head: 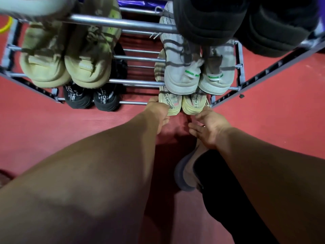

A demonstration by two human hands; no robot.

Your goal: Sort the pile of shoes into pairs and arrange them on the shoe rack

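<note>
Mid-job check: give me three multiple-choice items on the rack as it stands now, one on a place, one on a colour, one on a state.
1. Where is the black lettered pair? A bottom tier, left; B middle tier, right; C on the floor.
2. What colour are the heel tabs on the grey pair? A red; B green; C blue.
3. How does the cream pair lie? A stacked; B side by side, heels toward the person; C soles up.

Answers: 1 A, it sits on the lowest bars of the shoe rack, below the beige pair. 2 B, green bands show on both heels. 3 B, both heels face the left hand and right hand.
</note>
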